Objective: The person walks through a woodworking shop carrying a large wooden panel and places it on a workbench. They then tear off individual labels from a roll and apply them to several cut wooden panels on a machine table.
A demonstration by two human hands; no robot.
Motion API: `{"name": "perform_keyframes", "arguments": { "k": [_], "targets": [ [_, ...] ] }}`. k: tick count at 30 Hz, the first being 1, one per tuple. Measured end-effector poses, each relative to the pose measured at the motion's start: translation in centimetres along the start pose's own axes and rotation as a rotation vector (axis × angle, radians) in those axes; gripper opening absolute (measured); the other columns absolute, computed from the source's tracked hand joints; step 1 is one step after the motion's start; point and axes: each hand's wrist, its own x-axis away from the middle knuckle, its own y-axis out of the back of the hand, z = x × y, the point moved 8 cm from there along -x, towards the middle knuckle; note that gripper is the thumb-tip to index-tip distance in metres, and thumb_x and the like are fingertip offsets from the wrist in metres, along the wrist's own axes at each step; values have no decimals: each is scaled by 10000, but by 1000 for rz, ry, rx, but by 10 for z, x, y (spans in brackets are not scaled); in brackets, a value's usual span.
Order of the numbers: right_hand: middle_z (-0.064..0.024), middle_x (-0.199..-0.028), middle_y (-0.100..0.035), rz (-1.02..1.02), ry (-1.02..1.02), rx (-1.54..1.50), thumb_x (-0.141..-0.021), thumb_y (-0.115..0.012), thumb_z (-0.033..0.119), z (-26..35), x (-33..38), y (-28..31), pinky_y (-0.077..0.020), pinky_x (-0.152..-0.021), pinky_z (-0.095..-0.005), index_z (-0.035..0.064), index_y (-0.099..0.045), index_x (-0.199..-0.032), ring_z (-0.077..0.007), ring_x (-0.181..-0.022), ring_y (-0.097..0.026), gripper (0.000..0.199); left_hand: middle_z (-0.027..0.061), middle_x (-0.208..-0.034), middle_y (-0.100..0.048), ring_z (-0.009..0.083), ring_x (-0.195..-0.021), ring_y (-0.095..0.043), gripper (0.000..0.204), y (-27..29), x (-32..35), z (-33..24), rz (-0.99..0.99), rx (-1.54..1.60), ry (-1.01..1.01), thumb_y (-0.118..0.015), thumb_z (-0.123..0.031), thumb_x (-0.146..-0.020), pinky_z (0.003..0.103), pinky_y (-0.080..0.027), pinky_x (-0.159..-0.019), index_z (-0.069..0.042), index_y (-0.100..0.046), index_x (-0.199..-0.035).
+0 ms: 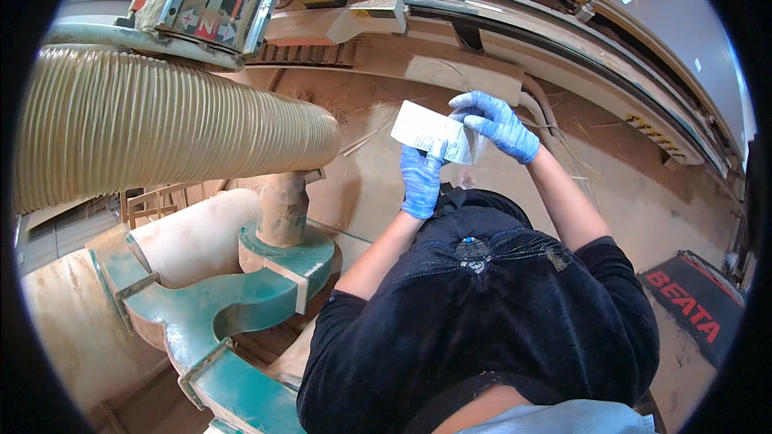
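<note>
In front of my chest is a small white label sheet (pixel 422 125) with print along its lower right part. My left hand (pixel 421 181), in a blue knit glove, is closed on its lower edge with the thumb lying over the front. My right hand (pixel 503 127), gloved the same way, has its fingers bent and pinched at the sheet's right corner. A see-through film (pixel 478 147) shows just under the right fingers; whether it belongs to the sheet I cannot tell. Both bare forearms come out of dark sleeves.
A wide ribbed hose (pixel 177 124) runs in from the left at upper height. Below it stand green ducting (pixel 257 297) and a pale round pipe (pixel 201 233). A long machine rail (pixel 555 40) spans the top right. Dusty floor lies beneath, and a black panel (pixel 691 305) sits at lower right.
</note>
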Motion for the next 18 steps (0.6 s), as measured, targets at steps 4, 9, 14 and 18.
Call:
{"name": "perform_keyframes", "arguments": {
  "k": [4, 9, 14, 18],
  "targets": [
    [-87, -1124, -565, 49, 10, 30, -853, -538, 129, 4, -29, -12, -405, -946, -324, 23, -531, -1171, -174, -1059, -528, 335, 80, -1083, -535, 162, -954, -557, 384, 20, -20, -3, -4, 138, 89, -580, -149, -868, 297, -506, -773, -26, -420, -1195],
    [-91, -1093, -585, 68, 17, -37, -877, -530, 262, 12, -68, -24, -405, -935, -326, 43, -544, -1163, -181, -1054, -543, 361, 68, -1090, -534, 154, -964, -564, 407, 40, -53, -19, 32, 244, 109, -576, -168, -873, 296, -539, -737, -50, -407, -1225],
    [-80, -1059, -601, 54, -15, -35, -871, -544, 350, 17, -90, -35, -417, -900, -302, 57, -548, -1160, -161, -1027, -557, 412, 68, -1078, -539, 160, -955, -575, 415, 57, -74, -26, 77, 357, 216, -582, -176, -868, 301, -540, -740, -64, -409, -1228],
    [-65, -1032, -611, 13, -28, -5, -864, -552, 369, 20, -94, -36, -421, -857, -284, 64, -561, -1144, -144, -990, -560, 415, 65, -1124, -520, 193, -1006, -554, 457, 66, -84, -30, 92, 362, 242, -603, -223, -855, 346, -513, -799, -93, -397, -1243]
  ]
}}
